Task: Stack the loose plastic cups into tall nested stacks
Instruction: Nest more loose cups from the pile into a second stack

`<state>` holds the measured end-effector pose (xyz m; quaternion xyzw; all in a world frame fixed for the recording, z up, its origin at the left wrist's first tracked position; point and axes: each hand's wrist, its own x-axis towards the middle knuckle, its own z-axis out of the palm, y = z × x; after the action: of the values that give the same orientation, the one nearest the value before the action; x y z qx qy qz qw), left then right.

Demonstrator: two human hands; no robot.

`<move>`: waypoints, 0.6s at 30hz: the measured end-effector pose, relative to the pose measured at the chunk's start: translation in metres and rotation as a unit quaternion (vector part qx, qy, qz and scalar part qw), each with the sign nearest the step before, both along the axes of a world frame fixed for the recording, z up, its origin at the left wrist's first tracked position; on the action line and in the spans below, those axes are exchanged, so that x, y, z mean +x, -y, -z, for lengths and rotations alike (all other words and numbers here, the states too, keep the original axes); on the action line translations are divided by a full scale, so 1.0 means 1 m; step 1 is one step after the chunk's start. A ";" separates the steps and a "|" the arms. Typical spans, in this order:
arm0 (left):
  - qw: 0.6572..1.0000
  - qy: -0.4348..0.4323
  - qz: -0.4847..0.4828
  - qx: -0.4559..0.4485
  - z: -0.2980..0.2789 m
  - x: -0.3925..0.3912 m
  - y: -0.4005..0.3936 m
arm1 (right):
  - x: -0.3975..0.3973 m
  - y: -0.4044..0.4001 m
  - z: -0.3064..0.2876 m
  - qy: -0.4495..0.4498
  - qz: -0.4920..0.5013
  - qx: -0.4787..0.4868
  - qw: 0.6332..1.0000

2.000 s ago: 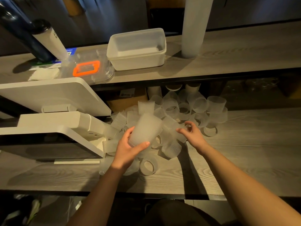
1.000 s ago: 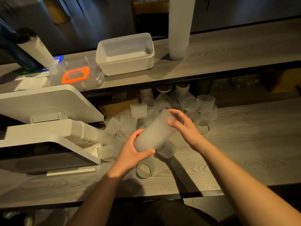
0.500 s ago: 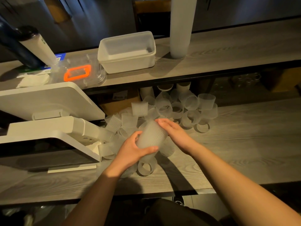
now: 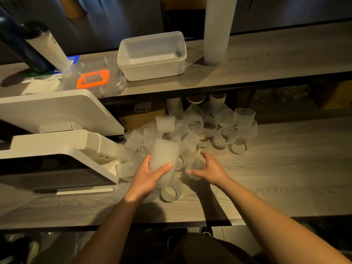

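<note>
Step in hand: gathering. The left hand [image 4: 147, 175] grips a short stack [image 4: 164, 160], held above the pile of loose cups [image 4: 207, 126] on the counter [image 4: 285, 159]. The right hand [image 4: 208, 168] curls around one cup [image 4: 194, 168]. Next it must be lifted and nested squarely. The cups are frosted, ribbed, mostly tipped over.

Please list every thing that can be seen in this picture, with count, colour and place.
loose cups: many, clear frosted, heaped on the lower counter
held stack: one, frosted, in the left hand
tall stack: one, frosted, upright on the upper shelf
tub: one, white, upper shelf
lid: one, clear with orange ring, left of the tub
white device: one, far left
left hand: grips the held stack
right hand: closing round a loose cup
</note>
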<state>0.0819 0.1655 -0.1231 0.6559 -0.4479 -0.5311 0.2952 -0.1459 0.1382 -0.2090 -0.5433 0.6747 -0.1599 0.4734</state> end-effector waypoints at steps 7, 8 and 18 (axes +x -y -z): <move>1.000 0.009 -0.016 -0.005 0.005 0.006 -0.003 | 0.007 -0.006 0.011 -0.062 0.001 -0.023 0.998; 1.000 0.012 -0.015 -0.006 0.005 0.008 -0.004 | 0.006 -0.007 0.010 -0.070 0.006 -0.024 0.997; 0.999 0.038 0.012 -0.009 0.011 0.002 -0.001 | -0.022 -0.001 -0.010 0.029 0.061 0.041 0.997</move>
<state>0.0843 0.1662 -0.1338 0.6677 -0.4716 -0.5048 0.2774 -0.1684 0.1395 -0.1994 -0.4765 0.6987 -0.1761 0.5037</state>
